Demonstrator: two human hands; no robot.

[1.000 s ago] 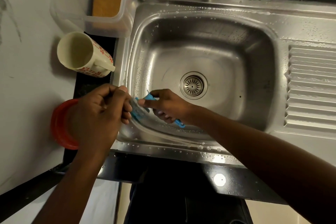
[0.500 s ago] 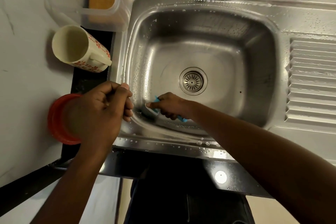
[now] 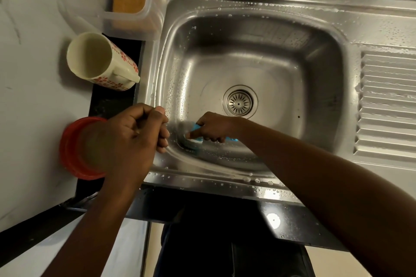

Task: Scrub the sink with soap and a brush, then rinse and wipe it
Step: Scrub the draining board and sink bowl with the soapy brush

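Steel sink (image 3: 225, 4): one brush (image 3: 195, 136), two hands.

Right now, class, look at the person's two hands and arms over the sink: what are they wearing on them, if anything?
Nothing is worn. The left hand and right hand are bare, with no gloves, and no rings show. Both forearms are bare as far as the picture's edge: no sleeves, watch or bracelets in view. The fingernails that show look short and unpainted.
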